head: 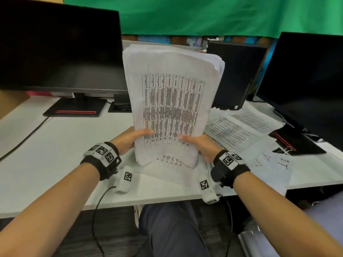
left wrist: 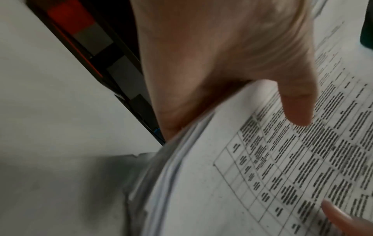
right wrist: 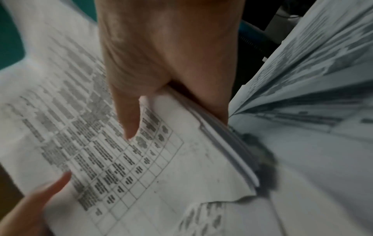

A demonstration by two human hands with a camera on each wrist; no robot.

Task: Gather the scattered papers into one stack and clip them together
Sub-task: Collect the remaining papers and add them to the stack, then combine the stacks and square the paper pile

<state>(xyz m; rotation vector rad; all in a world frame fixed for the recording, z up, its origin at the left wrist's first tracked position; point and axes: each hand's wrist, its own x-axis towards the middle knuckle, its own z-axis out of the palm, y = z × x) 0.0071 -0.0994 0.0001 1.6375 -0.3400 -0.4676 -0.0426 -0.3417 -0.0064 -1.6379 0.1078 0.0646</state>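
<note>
A thick stack of printed papers [head: 172, 101] stands upright on its short edge on the white desk [head: 55, 154], its top sheet a dense table. My left hand [head: 130, 139] grips the stack's lower left edge, thumb on the front. My right hand [head: 199, 145] grips the lower right edge the same way. The left wrist view shows my left hand [left wrist: 232, 71] with its thumb on the stack [left wrist: 262, 175]. In the right wrist view my right hand [right wrist: 161, 63] pinches the stack [right wrist: 141, 159]. Loose sheets [head: 239, 130] lie to the right. A binder clip [head: 284, 150] rests on a monitor base.
A dark monitor [head: 59, 47] stands at the back left on its red-trimmed base [head: 76, 108]. A black computer case [head: 235, 75] and a second monitor [head: 306, 80] stand at the right. One sheet [head: 172, 173] lies flat under the stack. A cable [head: 100, 210] hangs off the desk's front edge.
</note>
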